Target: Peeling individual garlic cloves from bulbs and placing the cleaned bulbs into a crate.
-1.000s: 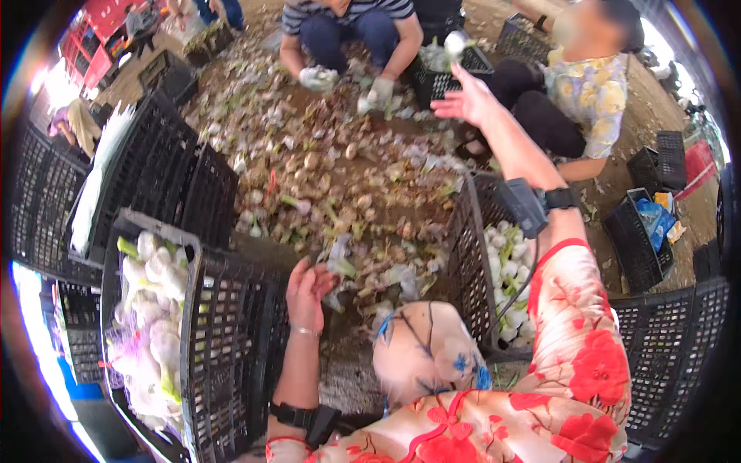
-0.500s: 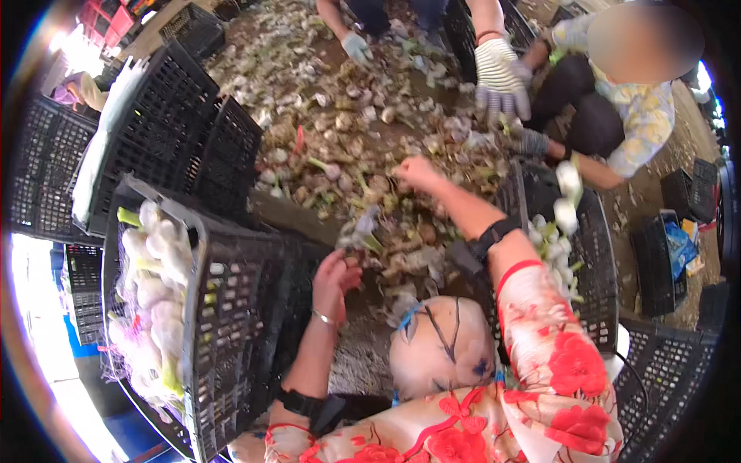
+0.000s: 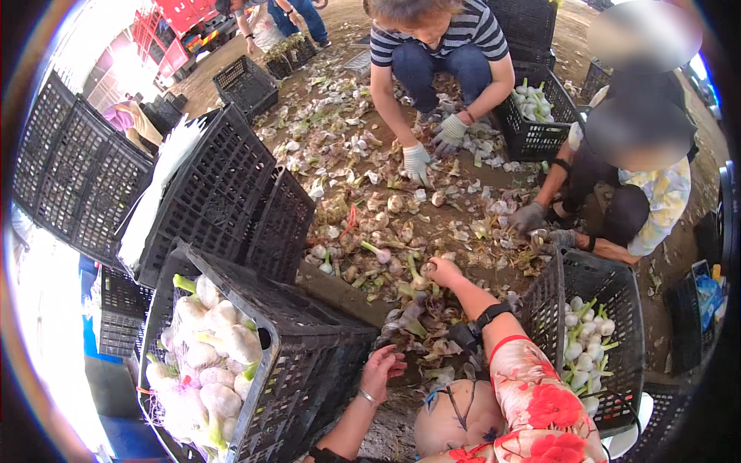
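My right hand (image 3: 444,272) reaches over the garlic heap, its fingers closed at a garlic bulb with a pale stem (image 3: 416,275). The fingertips are partly hidden. Lower down, my left hand (image 3: 382,371) hovers beside a black crate, fingers loosely curled and apart with nothing in them. Between the hands lie loose skins and a bulb with a purple-green stem (image 3: 414,318). Farther into the heap, another purplish bulb (image 3: 380,254) lies on its side. A mesh bag of large white garlic bulbs (image 3: 220,370) fills the crate (image 3: 309,339) at my left.
A crate (image 3: 627,347) at my right holds trimmed white garlic (image 3: 588,339). Across the heap, a co-worker's gloved hands (image 3: 417,163) touch the ground; another person's grey gloves (image 3: 529,218) work at right. Stacked black crates (image 3: 208,193) stand left, and another garlic-filled crate (image 3: 540,137) stands behind.
The view has tilted up and shifted left. The co-worker's striped glove has dropped from beside the other person to the ground. White garlic seen in mid-air above the right crate is gone from there.
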